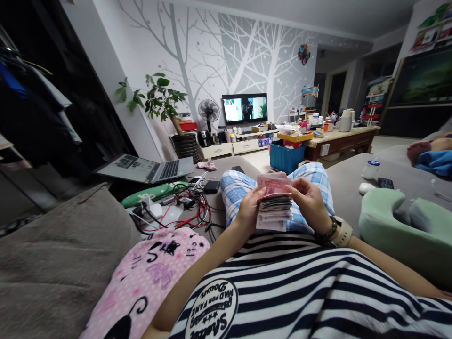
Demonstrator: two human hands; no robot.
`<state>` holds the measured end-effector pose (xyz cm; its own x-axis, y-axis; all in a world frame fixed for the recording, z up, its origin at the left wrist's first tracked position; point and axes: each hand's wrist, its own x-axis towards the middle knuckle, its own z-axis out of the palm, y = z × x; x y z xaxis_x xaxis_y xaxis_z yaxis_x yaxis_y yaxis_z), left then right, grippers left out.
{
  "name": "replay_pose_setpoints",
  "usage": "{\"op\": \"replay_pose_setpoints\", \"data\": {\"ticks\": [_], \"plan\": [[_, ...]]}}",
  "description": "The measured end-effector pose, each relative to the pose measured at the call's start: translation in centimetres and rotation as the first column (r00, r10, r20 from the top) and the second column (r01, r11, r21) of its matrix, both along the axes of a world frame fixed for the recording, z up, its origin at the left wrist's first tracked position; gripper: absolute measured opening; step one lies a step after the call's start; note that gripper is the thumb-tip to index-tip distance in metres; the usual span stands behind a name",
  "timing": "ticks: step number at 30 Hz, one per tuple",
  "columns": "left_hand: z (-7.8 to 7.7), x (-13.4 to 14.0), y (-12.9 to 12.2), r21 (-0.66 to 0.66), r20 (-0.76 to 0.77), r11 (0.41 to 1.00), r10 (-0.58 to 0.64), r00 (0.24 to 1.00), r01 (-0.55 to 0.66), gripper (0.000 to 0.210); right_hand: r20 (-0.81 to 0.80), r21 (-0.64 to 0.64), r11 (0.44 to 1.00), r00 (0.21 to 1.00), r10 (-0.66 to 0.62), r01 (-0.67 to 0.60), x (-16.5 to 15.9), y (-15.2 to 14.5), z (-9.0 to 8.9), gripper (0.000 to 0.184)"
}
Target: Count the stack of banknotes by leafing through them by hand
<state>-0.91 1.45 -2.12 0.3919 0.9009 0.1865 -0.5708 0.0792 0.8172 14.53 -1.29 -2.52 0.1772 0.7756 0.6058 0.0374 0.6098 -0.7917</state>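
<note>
- A wad of banknotes [274,207], pinkish ones uppermost, is held in both hands above the lap, over blue-and-white checked trousers [236,186].
- The left hand [248,205] grips the wad along its left side, thumb lying on the front note.
- The right hand [310,200] has its thumb and forefinger closed at the right edge of the upper notes; the other fingers are curled.
- A beaded bracelet [331,227] and a pale-strapped watch [342,232] circle the right wrist.
- On the left lie tangled cables [203,209], a black box [212,187] and an open laptop [137,169].
- On the right, a green neck pillow [376,212] lies near a white mouse [366,188].
- Farther off stand a cluttered worktop [353,136], a blue bin [287,157] and a lit television [245,108].
</note>
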Motion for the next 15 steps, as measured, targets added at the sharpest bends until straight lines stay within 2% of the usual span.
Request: {"op": "replay_pose_setpoints", "data": {"ticks": [12,15], "plan": [[0.05,0.09,-0.30,-0.002,-0.015,1.000,-0.001,1.000,0.001,0.029,0.087,0.051,0.998,0.996,-0.035,0.031,0.12,-0.15,-0.01,0.038],[0.08,0.20,-0.22,-0.016,0.011,1.000,0.008,1.000,-0.008,0.025,0.088,0.055,0.998,0.995,-0.045,0.040,0.09,-0.17,0.04,0.039]]}}
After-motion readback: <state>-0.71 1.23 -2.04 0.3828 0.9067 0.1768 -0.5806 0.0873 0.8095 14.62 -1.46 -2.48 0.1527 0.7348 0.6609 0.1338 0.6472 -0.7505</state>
